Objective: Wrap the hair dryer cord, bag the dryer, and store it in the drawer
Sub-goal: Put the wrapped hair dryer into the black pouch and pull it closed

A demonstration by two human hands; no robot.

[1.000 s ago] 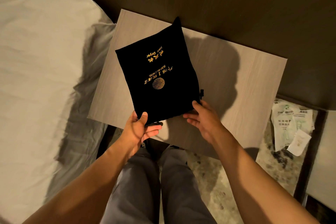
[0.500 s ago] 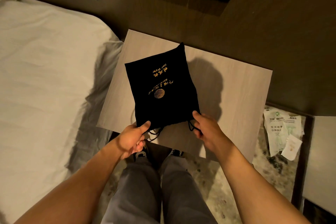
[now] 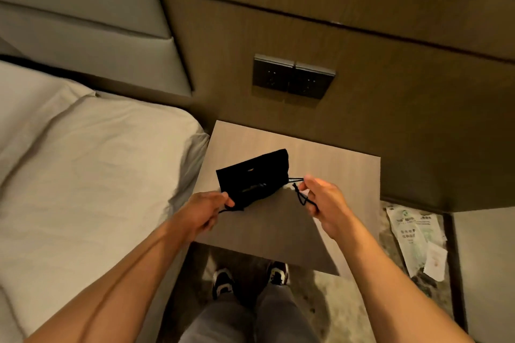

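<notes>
Both hands are up over the bench [image 3: 320, 164], and the black bag [image 3: 252, 179] hangs between them. The left hand [image 3: 202, 213] has its grip pinched together on the near-left corner of the bag, where a short end of black drawstring [image 3: 301, 193] trails out just under the fingers. The right hand [image 3: 324, 200] has its grip clamped on the drawstring loops at the bag's right side; the cord runs taut from the bag's edge straight into that pinch, then dangles in a small loop below the thumb. So the bag sits just left of the right grip and just beyond the left one, stretched slightly between the two. Whether its far edge touches the bench or hangs clear, I cannot tell. A faint gold mark shows on the fabric, too blurred to read.

Left of the left grip lies the bed [image 3: 83, 175], white sheets rumpled. Beyond both grips, up on the wall panel, a dark socket plate [image 3: 292, 79]. Right of the right grip, down on the floor, a few white packets [image 3: 415, 239]. Below the grips, past the bench's near edge, two shoes [image 3: 223, 281] and grey trouser legs.
</notes>
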